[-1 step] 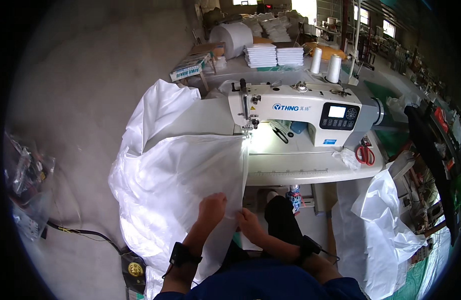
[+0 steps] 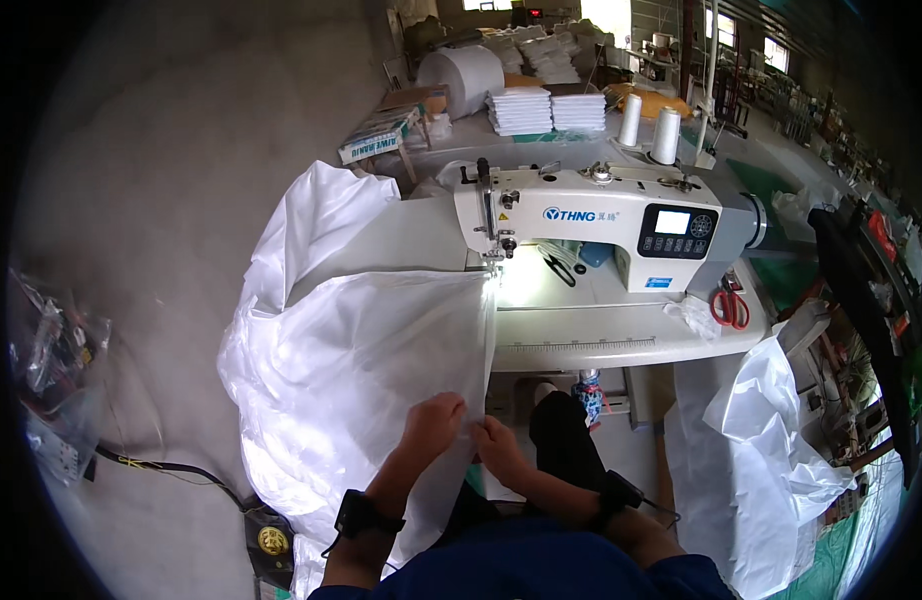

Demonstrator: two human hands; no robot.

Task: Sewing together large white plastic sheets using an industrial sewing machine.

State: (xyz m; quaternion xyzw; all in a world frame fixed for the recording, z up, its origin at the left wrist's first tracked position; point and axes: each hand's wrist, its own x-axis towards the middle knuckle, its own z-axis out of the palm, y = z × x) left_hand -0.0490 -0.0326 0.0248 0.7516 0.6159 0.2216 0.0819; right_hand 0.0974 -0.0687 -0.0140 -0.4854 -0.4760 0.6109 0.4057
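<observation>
Here's the white sheet (image 2: pixel 371 335), spread over the left of the machine table (image 2: pixel 561 352) and spilling past its front edge toward the lap, and look at its long right border: it runs from the hands, up over that front edge, straight to the presser foot (image 2: pixel 494 268) of the sewing machine (image 2: pixel 571 213). The right hand (image 2: pixel 502 452) has thumb and fingers together on that border; the left hand (image 2: pixel 433 424) lies just left of it, slightly nearer the foot, though I can't tell whether its curled fingers grip the cloth. Loose folds bunch up on the left. Right of the border, black snips (image 2: pixel 559 271) lie under the machine's arm, while a white scrap (image 2: pixel 693 317) and red-handled scissors (image 2: pixel 729 310) crowd the table's front right corner.
</observation>
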